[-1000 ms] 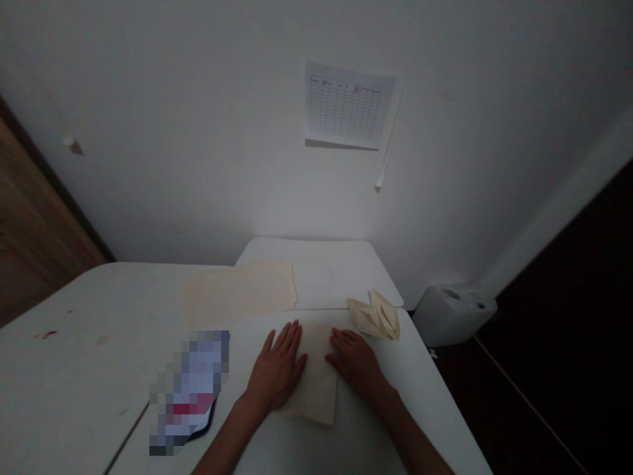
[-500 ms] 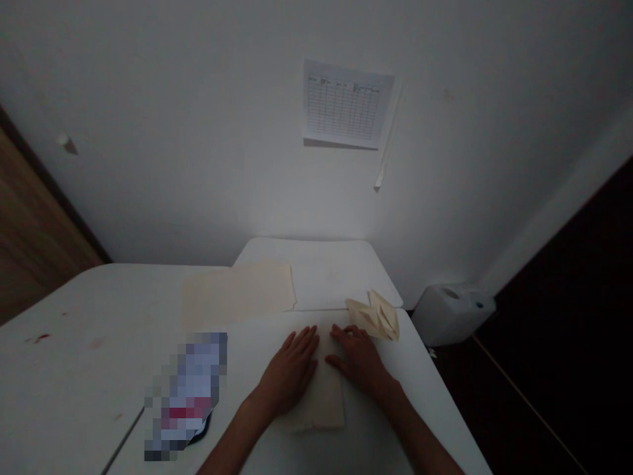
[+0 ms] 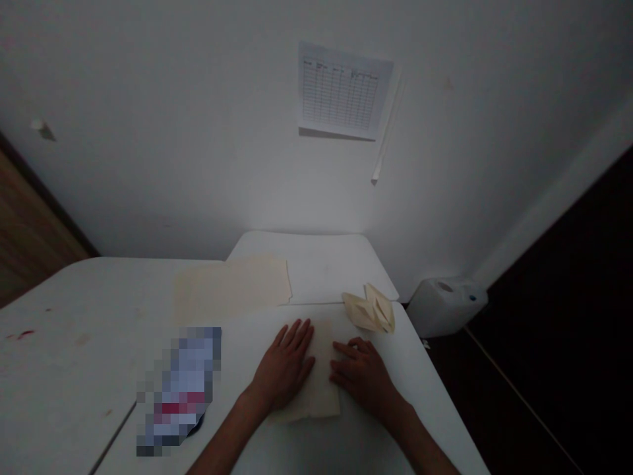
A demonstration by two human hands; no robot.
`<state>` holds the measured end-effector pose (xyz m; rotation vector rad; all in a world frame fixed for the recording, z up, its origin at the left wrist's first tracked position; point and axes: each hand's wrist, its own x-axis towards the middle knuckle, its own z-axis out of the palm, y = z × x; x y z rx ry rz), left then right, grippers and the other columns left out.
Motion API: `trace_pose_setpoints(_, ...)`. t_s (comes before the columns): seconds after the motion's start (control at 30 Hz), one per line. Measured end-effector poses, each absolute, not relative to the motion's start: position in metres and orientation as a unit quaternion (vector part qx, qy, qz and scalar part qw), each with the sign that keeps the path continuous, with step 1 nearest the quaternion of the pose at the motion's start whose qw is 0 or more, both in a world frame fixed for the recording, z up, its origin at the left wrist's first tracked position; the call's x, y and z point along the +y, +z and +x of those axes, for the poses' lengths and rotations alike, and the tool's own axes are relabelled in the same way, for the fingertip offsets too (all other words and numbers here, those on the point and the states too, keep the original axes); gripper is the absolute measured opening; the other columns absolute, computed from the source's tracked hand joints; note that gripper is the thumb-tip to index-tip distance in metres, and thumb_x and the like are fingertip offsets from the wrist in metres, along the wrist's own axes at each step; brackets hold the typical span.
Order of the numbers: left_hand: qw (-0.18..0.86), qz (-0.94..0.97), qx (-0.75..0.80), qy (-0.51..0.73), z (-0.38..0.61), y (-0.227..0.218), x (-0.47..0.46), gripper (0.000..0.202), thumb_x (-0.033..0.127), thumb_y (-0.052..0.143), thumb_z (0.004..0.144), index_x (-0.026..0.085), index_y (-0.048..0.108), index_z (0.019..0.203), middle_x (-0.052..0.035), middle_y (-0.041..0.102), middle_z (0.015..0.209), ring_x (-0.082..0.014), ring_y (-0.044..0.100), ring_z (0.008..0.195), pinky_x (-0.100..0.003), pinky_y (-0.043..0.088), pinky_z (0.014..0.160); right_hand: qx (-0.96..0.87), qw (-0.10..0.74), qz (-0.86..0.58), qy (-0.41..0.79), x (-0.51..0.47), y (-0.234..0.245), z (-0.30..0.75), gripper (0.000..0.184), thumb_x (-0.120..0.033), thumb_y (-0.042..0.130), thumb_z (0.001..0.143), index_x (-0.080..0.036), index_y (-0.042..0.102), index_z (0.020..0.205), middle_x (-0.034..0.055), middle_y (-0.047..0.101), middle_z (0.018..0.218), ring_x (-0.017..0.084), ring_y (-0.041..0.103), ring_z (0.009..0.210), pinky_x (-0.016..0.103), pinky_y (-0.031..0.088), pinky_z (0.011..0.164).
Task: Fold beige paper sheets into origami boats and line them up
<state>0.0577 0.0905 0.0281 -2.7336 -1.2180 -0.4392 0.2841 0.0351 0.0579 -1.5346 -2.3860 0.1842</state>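
One flattened left hand on beige paper, right hand loosely curled at edge

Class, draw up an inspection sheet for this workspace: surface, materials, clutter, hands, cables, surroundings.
Surface: smooth white tabletop, seams showing, small reddish marks at left.
Materials: flat beige paper sheet under the hands; folded beige paper piece beyond the right hand; wide beige rectangular paper sheet at far left.
Clutter: pixelated bluish-grey oblong object, identity unclear.
Hands: left hand spread on the nearer sheet; right hand with fingertips at its right edge.
Cables: nothing seen for certain.
Surroundings: pale wall bearing white printed grid sheet; white plastic canister right of the tabletop.
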Motion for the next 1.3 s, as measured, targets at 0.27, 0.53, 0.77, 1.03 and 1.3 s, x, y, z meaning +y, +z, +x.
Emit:
trace_pose_setpoints(0.27,0.052,-0.903,-0.405,-0.132,0.057,0.026,0.092,0.056,0.045,0.031,0.097,0.019,0.027,0.148,-0.0077,0.027,0.155,-0.025,0.022,0.142,-0.045,0.021,0.114,-0.82,0.15,-0.535,0.135,0.018,0.069,0.294,0.056,-0.05,0.081,0.065,-0.033,0.066,0.116,0.0004,0.051,0.14,0.03,0.044,0.122,0.046,0.033,0.102)
trace_pose_setpoints(0.53,0.042,-0.904,-0.399,-0.144,0.056,0.027,0.093,0.059,0.048,0.033,0.097,0.021,0.025,0.148,-0.0075,0.027,0.155,-0.0245,0.024,0.142,-0.044,0.022,0.114,-0.828,0.136,-0.524,0.147,0.012,0.071,0.298,0.077,-0.057,0.081,0.057,-0.031,0.058,0.126,0.0041,0.042,0.146,0.033,0.037,0.13,0.049,0.027,0.108)
trace_pose_setpoints(0.77,-0.012,-0.93,-0.343,-0.132,0.051,0.042,0.094,0.072,0.055,0.045,0.09,0.021,0.021,0.149,-0.0093,0.02,0.156,-0.0241,0.022,0.143,-0.042,0.025,0.114,-0.836,0.179,-0.506,0.116,0.014,0.069,0.295,0.022,-0.038,0.062,0.085,-0.026,0.068,0.102,0.003,0.05,0.14,0.025,0.041,0.13,0.044,0.031,0.109)
trace_pose_setpoints(1.03,0.051,-0.918,-0.35,-0.178,0.053,0.043,0.087,0.036,0.027,0.043,0.094,0.018,0.055,0.127,-0.0115,0.04,0.148,-0.0258,0.035,0.137,-0.043,0.036,0.11,-0.843,0.171,-0.506,0.063,0.018,0.058,0.278,0.036,-0.031,0.053,0.091,-0.027,0.056,0.127,0.0059,0.049,0.139,0.026,0.043,0.127,0.043,0.035,0.107)
trace_pose_setpoints(1.3,0.095,-0.846,-0.497,-0.167,0.052,0.017,0.042,0.051,0.032,0.035,0.094,0.015,0.038,0.142,-0.0122,0.04,0.148,-0.0282,0.033,0.138,-0.051,0.032,0.11,-0.782,0.169,-0.599,0.029,0.0,0.051,0.259,0.023,-0.022,0.045,0.093,-0.024,0.064,0.104,0.0087,0.062,0.104,0.025,0.057,0.099,0.042,0.045,0.091)
